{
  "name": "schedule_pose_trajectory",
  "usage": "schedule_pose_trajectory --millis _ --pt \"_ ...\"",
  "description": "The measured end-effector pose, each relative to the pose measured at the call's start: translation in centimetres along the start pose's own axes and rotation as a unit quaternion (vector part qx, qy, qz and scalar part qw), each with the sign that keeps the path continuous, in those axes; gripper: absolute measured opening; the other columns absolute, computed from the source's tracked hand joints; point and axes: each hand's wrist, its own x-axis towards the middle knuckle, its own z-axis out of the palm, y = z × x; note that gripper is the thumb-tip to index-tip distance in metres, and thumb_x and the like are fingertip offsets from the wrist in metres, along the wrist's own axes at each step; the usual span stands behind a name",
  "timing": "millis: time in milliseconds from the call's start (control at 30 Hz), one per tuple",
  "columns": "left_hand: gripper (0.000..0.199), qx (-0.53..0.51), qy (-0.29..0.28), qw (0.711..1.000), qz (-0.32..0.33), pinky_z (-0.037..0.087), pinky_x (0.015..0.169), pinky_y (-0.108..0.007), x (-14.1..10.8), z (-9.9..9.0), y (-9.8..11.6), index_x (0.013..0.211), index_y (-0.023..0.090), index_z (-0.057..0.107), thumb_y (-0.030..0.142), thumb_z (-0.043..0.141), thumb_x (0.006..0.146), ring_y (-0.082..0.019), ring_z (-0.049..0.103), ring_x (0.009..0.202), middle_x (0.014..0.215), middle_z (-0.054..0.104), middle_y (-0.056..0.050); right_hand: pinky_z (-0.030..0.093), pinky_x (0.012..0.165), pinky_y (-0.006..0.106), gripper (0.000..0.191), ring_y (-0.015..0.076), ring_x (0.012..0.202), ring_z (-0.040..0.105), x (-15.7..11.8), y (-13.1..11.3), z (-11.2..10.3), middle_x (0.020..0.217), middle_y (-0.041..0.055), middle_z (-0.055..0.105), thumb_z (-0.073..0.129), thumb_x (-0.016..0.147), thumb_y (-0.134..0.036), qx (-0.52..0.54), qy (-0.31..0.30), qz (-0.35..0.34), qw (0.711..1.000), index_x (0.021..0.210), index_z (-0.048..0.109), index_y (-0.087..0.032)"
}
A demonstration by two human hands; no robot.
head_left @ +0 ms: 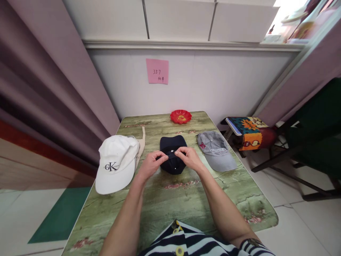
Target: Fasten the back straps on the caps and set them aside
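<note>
A dark navy baseball cap (174, 166) lies on the green table, its brim pointing away from me and its back strap facing me. My left hand (153, 163) pinches the left part of the strap between thumb and fingers. On the other side, my right hand (189, 158) pinches the strap's right part, thumb against forefinger. The two fingertips are close together over the cap's back opening. To the left rests a white cap (117, 160) with black letters on its front. A grey cap (214, 147) with a red patch and white lettering sits to the right.
A red scalloped dish (180, 116) stands at the table's (160, 213) far edge. Beige strap-like material (141, 142) shows behind the white cap. A pink note (157, 71) is stuck on the wall. A cloth-covered stool (247, 133) and a dark chair (314, 138) are on the right.
</note>
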Motion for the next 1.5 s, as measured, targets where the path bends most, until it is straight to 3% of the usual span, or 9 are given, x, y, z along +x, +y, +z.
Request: schedule_pose_trajectory --millis 133,533,767,867,967,1100,1333,1433,1500 --pt "0.030 0.005 0.004 1.000 0.008 0.040 0.071 -0.026 -0.1 0.0 0.0 0.072 0.017 0.067 0.044 0.061 0.085 -0.015 0.054 0.073 0.074 0.061 0.000 0.033 0.060 0.024 0.031 0.0128 0.063 0.052 -0.2 0.3 0.2 0.066 -0.0012 0.063 0.057 0.087 -0.041 0.000 0.009 0.002 1.000 0.072 0.069 -0.017" --pt "0.031 -0.080 0.015 0.994 -0.068 0.032 0.054 -0.022 -0.5 -1.7 0.2 0.068 0.018 0.065 0.046 0.065 0.080 -0.012 0.041 0.058 0.061 0.049 0.003 0.036 0.063 0.023 0.037 0.0127 0.063 0.053 0.1 0.1 -1.6 0.064 -0.0009 0.063 0.057 0.088 -0.047 -0.067 -0.010 -0.039 0.997 0.067 0.068 -0.018" --pt "0.030 -0.060 0.045 0.996 -0.058 0.037 0.060 -0.022 -0.4 -1.9 0.1 0.071 0.017 0.068 0.045 0.068 0.079 -0.012 0.048 0.063 0.066 0.057 0.001 0.035 0.060 0.023 0.039 0.0125 0.061 0.051 0.3 0.7 -1.5 0.063 -0.0014 0.060 0.055 0.090 -0.047 -0.061 0.013 -0.026 0.998 0.066 0.066 -0.018" --pt "0.031 -0.083 0.021 0.993 -0.086 0.034 0.052 -0.021 -0.3 -1.6 0.4 0.078 0.017 0.068 0.048 0.069 0.079 -0.010 0.045 0.056 0.066 0.057 0.001 0.038 0.073 0.026 0.036 0.0134 0.065 0.057 0.1 0.0 -1.7 0.068 -0.0010 0.066 0.055 0.091 -0.045 -0.094 -0.001 -0.029 0.995 0.070 0.068 -0.019" --pt "0.033 -0.134 -0.005 0.987 -0.090 0.036 0.048 -0.020 -0.1 -0.9 0.6 0.089 0.018 0.066 0.051 0.063 0.083 -0.009 0.047 0.052 0.072 0.060 0.001 0.032 0.098 0.039 0.025 0.0174 0.081 0.064 -0.2 -1.2 -0.9 0.084 -0.0001 0.074 0.066 0.085 -0.048 -0.136 0.001 -0.060 0.989 0.092 0.073 -0.025" --pt "0.037 -0.205 0.051 0.972 -0.098 0.041 0.046 -0.021 0.4 0.1 1.0 0.092 0.018 0.061 0.054 0.061 0.082 -0.009 0.051 0.048 0.071 0.059 0.002 0.022 0.109 0.048 0.037 0.0224 0.100 0.065 -0.4 -2.2 1.4 0.102 0.0031 0.075 0.076 0.077 -0.044 -0.171 0.007 -0.106 0.980 0.111 0.068 -0.030" --pt "0.038 -0.259 0.161 0.950 -0.075 0.052 0.060 -0.025 -0.3 0.6 1.9 0.100 0.016 0.058 0.041 0.072 0.074 -0.012 0.064 0.066 0.092 0.068 -0.005 0.025 0.110 0.045 0.016 0.0174 0.096 0.067 0.0 -2.2 3.3 0.103 -0.0015 0.076 0.064 0.088 -0.033 -0.115 0.081 -0.083 0.987 0.103 0.070 -0.030" --pt "0.038 -0.247 0.239 0.935 -0.082 0.052 0.063 -0.024 -0.6 1.0 1.6 0.097 0.016 0.060 0.039 0.075 0.071 -0.013 0.065 0.067 0.081 0.066 -0.001 0.026 0.110 0.043 0.013 0.0165 0.091 0.068 0.1 -2.0 3.2 0.097 -0.0025 0.076 0.062 0.089 -0.033 -0.090 0.096 -0.075 0.988 0.097 0.071 -0.029" --pt "0.039 -0.263 0.240 0.927 -0.116 0.050 0.056 -0.022 -0.6 1.4 1.3 0.092 0.015 0.060 0.041 0.077 0.068 -0.011 0.062 0.059 0.073 0.064 0.001 0.029 0.109 0.041 0.023 0.0167 0.090 0.068 0.1 -1.8 3.2 0.096 -0.0014 0.076 0.063 0.087 -0.032 -0.069 0.105 -0.072 0.989 0.109 0.069 -0.029"
